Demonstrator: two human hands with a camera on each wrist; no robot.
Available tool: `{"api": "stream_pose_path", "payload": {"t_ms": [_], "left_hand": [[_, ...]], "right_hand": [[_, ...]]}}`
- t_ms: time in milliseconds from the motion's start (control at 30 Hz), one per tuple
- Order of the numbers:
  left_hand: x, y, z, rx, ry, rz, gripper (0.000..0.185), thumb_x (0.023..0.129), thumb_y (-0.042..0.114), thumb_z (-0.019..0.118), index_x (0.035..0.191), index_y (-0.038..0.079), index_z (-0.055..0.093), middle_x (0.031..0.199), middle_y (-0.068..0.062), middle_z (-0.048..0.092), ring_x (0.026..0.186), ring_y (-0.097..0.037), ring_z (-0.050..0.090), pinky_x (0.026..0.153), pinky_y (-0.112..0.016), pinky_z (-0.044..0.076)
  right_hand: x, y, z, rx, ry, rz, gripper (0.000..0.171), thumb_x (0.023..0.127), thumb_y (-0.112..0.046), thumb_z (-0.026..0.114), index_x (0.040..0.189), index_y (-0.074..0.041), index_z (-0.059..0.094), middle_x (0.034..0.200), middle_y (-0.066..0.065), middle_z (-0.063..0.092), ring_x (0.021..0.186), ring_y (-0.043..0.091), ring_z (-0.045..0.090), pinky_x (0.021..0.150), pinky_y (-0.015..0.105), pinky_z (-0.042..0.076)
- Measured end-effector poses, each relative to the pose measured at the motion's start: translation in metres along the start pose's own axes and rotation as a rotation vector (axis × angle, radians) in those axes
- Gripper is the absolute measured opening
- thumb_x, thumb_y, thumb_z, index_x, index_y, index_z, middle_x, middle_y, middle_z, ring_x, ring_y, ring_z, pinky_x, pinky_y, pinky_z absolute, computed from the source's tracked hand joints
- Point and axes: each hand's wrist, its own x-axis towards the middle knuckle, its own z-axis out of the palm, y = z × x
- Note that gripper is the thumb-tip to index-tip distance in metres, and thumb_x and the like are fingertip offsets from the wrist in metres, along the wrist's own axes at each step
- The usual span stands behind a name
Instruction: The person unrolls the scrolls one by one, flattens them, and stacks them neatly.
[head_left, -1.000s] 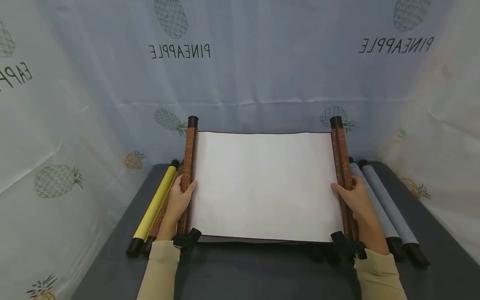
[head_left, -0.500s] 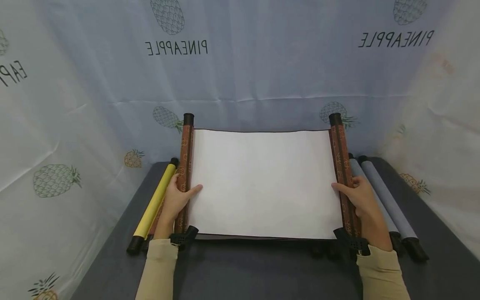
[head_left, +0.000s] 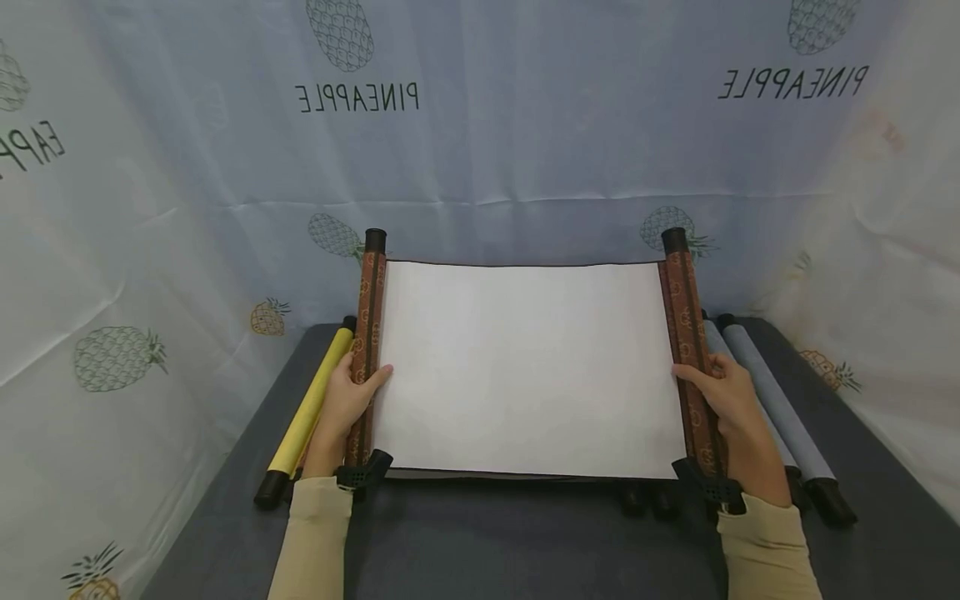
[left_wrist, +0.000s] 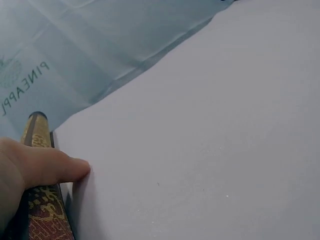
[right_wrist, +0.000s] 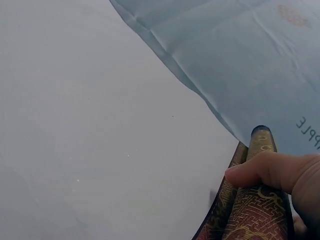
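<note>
A partly unrolled scroll (head_left: 525, 367) with a blank white face stretches between both hands, held up over the dark table. Its two rolled ends are brown-red with a gold pattern and have black caps. My left hand (head_left: 347, 404) grips the left roll (head_left: 367, 321), thumb across the front onto the white sheet; the left wrist view shows this thumb (left_wrist: 55, 166) too. On the other side, my right hand (head_left: 731, 400) grips the right roll (head_left: 686, 325), its thumb (right_wrist: 255, 170) lying over the patterned roll in the right wrist view. The fingers behind the rolls are mostly hidden.
A yellow scroll (head_left: 311, 404) lies on the table (head_left: 525, 542) at the left, with another roll mostly hidden beside it. Grey-blue scrolls (head_left: 780, 408) lie at the right. Black roll ends (head_left: 632, 500) show beneath the sheet. A pineapple-print curtain (head_left: 525, 125) hangs behind.
The rolled ends have moved slightly farther apart, so a little more white sheet shows. The left thumb swung out over the sheet, then came back toward the roll.
</note>
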Motion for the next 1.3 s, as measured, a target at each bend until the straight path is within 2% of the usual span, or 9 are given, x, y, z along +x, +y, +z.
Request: {"api": "stream_pose_path", "payload": {"t_ms": [133,233,300,367,667,733,900,1133,1300], "left_hand": [[0.001,-0.003,0.0002,-0.012,0.005,0.039,0.074,0.095,0.023,0.058,0.151,-0.005,0.018,0.156,-0.028,0.025,0.144,-0.04,0.028,0.114,-0.055,0.032],[0.001,-0.0043,0.0002,-0.007,0.014,0.064,0.063,0.096,0.022,0.057,0.148,-0.001,0.03,0.145,-0.024,0.041,0.13,-0.035,0.044,0.105,-0.05,0.04],[0.0008,-0.0044,0.0,-0.005,0.019,0.071,0.059,0.096,0.023,0.056,0.146,0.001,0.034,0.14,-0.022,0.046,0.124,-0.032,0.048,0.101,-0.046,0.042],[0.001,-0.0045,-0.0007,-0.005,0.021,0.071,0.059,0.097,0.024,0.056,0.147,0.003,0.034,0.141,-0.021,0.046,0.124,-0.031,0.048,0.101,-0.045,0.042],[0.0035,-0.0067,-0.0018,0.077,0.071,0.09,0.048,0.096,0.029,0.058,0.133,0.001,0.048,0.115,-0.019,0.058,0.089,-0.011,0.053,0.077,-0.023,0.044],[0.0037,-0.0071,-0.002,0.081,0.071,0.09,0.05,0.096,0.029,0.057,0.135,0.0,0.046,0.118,-0.02,0.058,0.093,-0.016,0.057,0.08,-0.027,0.046],[0.0051,-0.0063,-0.0012,0.027,0.038,0.067,0.058,0.098,0.027,0.053,0.145,-0.002,0.033,0.136,-0.025,0.05,0.12,-0.037,0.052,0.098,-0.047,0.046],[0.0077,-0.0074,-0.0004,-0.011,0.028,0.049,0.06,0.099,0.026,0.051,0.148,-0.001,0.028,0.143,-0.025,0.044,0.13,-0.038,0.046,0.106,-0.052,0.041],[0.0054,-0.0074,-0.0004,0.014,0.026,0.029,0.071,0.095,0.029,0.06,0.149,-0.002,0.025,0.145,-0.026,0.041,0.131,-0.04,0.045,0.106,-0.054,0.041]], "right_hand": [[0.0002,0.0009,-0.0018,0.024,-0.027,0.013,0.079,0.095,-0.046,0.05,0.147,0.008,0.025,0.14,0.032,0.035,0.11,0.034,0.047,0.086,0.045,0.046],[0.0003,0.0011,-0.0024,0.023,-0.03,0.009,0.079,0.095,-0.047,0.049,0.147,0.007,0.025,0.137,0.031,0.04,0.093,0.02,0.057,0.076,0.035,0.052],[0.0002,0.0011,-0.0021,0.02,-0.023,-0.002,0.077,0.095,-0.047,0.049,0.146,0.007,0.029,0.129,0.027,0.046,0.081,0.007,0.053,0.067,0.025,0.049],[-0.0003,0.0008,-0.0025,0.022,-0.028,-0.008,0.077,0.096,-0.047,0.048,0.146,0.008,0.029,0.129,0.028,0.047,0.078,0.004,0.052,0.064,0.022,0.048],[-0.0001,0.0012,-0.0047,0.007,-0.085,-0.027,0.076,0.1,-0.044,0.038,0.15,0.009,0.016,0.139,0.036,0.038,0.101,0.027,0.056,0.072,0.026,0.046],[0.0007,0.0016,-0.0046,0.013,-0.093,-0.034,0.074,0.101,-0.042,0.035,0.15,0.01,0.014,0.14,0.036,0.036,0.106,0.03,0.054,0.073,0.026,0.045],[0.0018,-0.0002,-0.0032,0.049,-0.097,-0.022,0.073,0.101,-0.041,0.033,0.149,0.01,0.014,0.138,0.032,0.038,0.093,0.012,0.052,0.071,0.023,0.045],[-0.0004,-0.0028,0.0016,0.079,-0.039,0.062,0.077,0.099,-0.044,0.034,0.151,0.008,0.01,0.146,0.035,0.029,0.12,0.039,0.043,0.087,0.042,0.043],[-0.0021,-0.0017,0.0029,0.059,-0.014,0.067,0.085,0.096,-0.041,0.045,0.15,0.011,0.005,0.145,0.038,0.024,0.121,0.044,0.04,0.093,0.054,0.042]]}}
